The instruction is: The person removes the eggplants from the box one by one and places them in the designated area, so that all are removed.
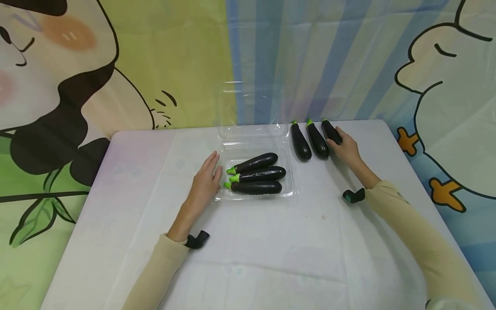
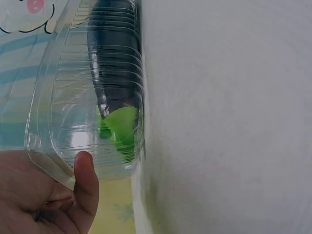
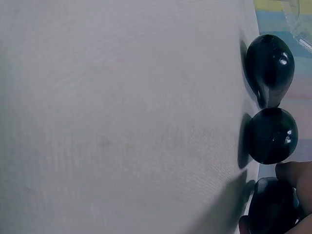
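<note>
A clear plastic clamshell box (image 1: 292, 181) lies unfolded on the table, its lid (image 1: 253, 107) raised at the back. Three dark eggplants, among them the front eggplant (image 1: 255, 187), lie side by side in its base, green stems to the left. My left hand (image 1: 203, 183) rests at the box's left side, fingers fairly straight and thumb (image 2: 87, 180) by its corner. To the right of the box my right hand (image 1: 346, 150) grips the rightmost eggplant (image 3: 273, 204) between thumb and fingers. Beside it lie a middle eggplant (image 1: 318, 141) and a left eggplant (image 1: 300, 143).
A white cloth covers the table (image 1: 271, 254). Behind its back edge hangs a printed curtain (image 1: 178, 56) with cartoon animals. Black straps with small mounts, such as the left mount (image 1: 197, 239), sit at both wrists.
</note>
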